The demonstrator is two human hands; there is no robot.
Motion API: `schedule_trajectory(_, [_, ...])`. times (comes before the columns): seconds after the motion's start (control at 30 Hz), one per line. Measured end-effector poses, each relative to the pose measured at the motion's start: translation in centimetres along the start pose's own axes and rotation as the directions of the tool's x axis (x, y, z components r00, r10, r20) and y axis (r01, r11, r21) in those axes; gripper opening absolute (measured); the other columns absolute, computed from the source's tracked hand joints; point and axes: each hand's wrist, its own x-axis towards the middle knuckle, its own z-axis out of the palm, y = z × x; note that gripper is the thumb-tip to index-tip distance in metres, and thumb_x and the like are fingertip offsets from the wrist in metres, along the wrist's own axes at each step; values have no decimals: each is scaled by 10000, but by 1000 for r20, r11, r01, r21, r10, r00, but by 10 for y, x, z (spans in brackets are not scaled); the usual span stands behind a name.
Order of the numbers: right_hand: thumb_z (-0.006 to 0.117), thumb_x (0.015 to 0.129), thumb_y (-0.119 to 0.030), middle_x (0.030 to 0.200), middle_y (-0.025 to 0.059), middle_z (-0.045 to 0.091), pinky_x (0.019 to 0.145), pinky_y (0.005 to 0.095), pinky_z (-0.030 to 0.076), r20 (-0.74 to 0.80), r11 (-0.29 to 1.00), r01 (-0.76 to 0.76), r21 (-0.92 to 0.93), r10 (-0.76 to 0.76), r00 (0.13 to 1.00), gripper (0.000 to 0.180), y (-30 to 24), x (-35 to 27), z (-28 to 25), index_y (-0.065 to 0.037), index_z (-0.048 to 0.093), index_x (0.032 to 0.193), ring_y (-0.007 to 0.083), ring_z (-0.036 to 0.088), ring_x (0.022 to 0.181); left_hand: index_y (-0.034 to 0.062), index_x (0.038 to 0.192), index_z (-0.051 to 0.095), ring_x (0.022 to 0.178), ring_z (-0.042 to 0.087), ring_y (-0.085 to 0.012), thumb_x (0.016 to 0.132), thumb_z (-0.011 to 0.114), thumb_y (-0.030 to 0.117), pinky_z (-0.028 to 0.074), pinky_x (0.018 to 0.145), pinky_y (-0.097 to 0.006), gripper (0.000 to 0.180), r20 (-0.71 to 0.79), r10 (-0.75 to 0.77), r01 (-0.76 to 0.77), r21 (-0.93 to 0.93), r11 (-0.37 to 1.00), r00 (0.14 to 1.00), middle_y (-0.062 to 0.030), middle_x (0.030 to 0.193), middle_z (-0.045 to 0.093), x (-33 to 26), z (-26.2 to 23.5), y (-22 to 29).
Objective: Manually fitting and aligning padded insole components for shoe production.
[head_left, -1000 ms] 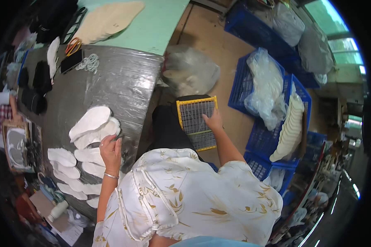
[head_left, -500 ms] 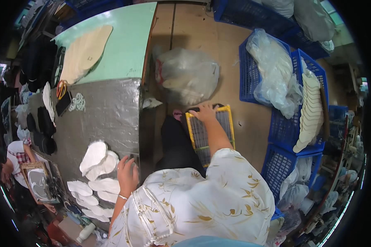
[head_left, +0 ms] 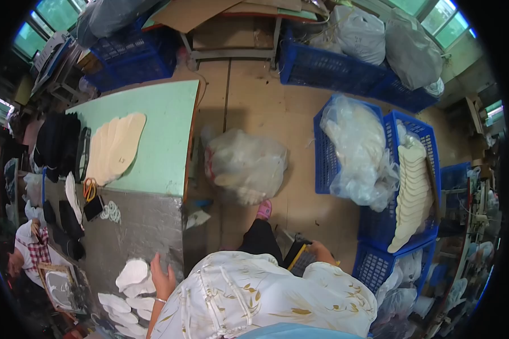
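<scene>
My right hand is closed on the edge of a stool-like frame with yellow edging and a dark top, low beside my right leg. My sleeve and body hide much of that frame. At the right edge of the grey-covered table, my left hand rests with its fingers apart and holds nothing. Just left of it lie overlapping white insoles, with more white insoles nearer to me. Cream sole-shaped pieces are fanned out on the green part of the table.
Orange-handled scissors and a coil of white cord lie farther up the table. A filled plastic bag sits on the floor ahead. Blue crates stand at right, one holding stacked cream soles. A person is at far left.
My view has tilted up, bringing the far table and crates into sight. The right hand and yellow-edged frame now sit lower and farther right, the frame tilted. My left hand stays by the table edge.
</scene>
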Motion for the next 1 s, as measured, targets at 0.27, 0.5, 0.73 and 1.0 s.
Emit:
schedule_trajectory(0.27, [521, 919, -351, 1148, 264, 644, 967, 452, 464, -381, 836, 515, 189, -421, 823, 433, -177, 15, -142, -18, 664, 1157, 411, 603, 1115, -34, 1400, 391, 1238, 464, -436, 834, 643, 65, 386, 1053, -457, 627, -51, 195, -199, -98, 975, 980, -270, 1341, 484, 137, 33, 116])
schedule_trajectory(0.5, [543, 910, -256, 1043, 201, 697, 841, 418, 511, -688, 643, 699, 313, -354, 633, 347, -234, -10, -250, 2, 671, 1104, 369, 664, 973, -6, 1413, 374, 1199, 490, -426, 829, 652, 56, 425, 1007, -444, 650, -33, 363, -364, -72, 929, 931, -254, 1311, 479, 211, 37, 124])
schedule_trajectory(0.73, [553, 863, -314, 952, 266, 673, 795, 500, 512, -563, 945, 298, 137, -173, 808, 358, -50, 24, -158, 6, 715, 873, 435, 647, 906, 1, 1413, 370, 1217, 483, -422, 822, 665, 79, 435, 1020, -435, 665, -9, 480, -471, -214, 856, 877, -249, 1330, 475, 294, 64, 202])
schedule_trajectory(1.0, [623, 861, -439, 896, 198, 725, 768, 425, 549, 111, 827, -351, 438, 338, 935, 471, -37, 48, -222, 17, 737, 842, 329, 710, 840, 20, 1404, 391, 1128, 540, -396, 821, 675, 112, 473, 952, -435, 656, 99, 354, -329, -205, 922, 930, -226, 1317, 485, 343, 132, 252])
